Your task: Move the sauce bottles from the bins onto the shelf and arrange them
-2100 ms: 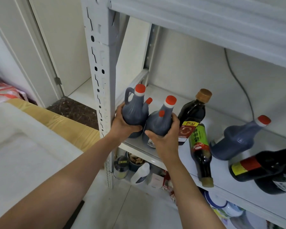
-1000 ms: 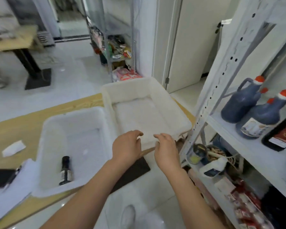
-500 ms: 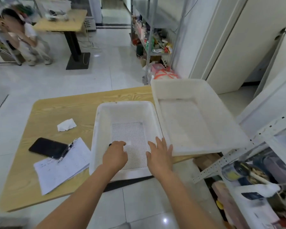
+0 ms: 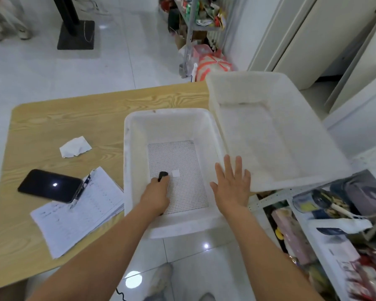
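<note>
Left hand (image 4: pixel 155 196) is down inside the nearer white bin (image 4: pixel 137 118), fingers curled round a small dark sauce bottle (image 4: pixel 162 176) whose black cap pokes out just past the knuckles. Right hand (image 4: pixel 231 183) hovers beside it over the bin's right rim, fingers straight and spread, holding nothing. Beyond that hand sits a second white bin (image 4: pixel 269 79). Left of the left hand lie a phone (image 4: pixel 49 185) and papers (image 4: pixel 74 211).

The scene is seen through one wide-angle camera worn on the head, aimed forward and steeply down. The left hand (image 4: pixel 155 197) and right hand (image 4: pixel 231 187) are caught close, low in the middle, with both forearms running in from the bottom edge. The near bin (image 4: pixel 167 111), the wooden table (image 4: pixel 52 118) and the floor (image 4: pixel 41 68) are viewed from above.
</note>
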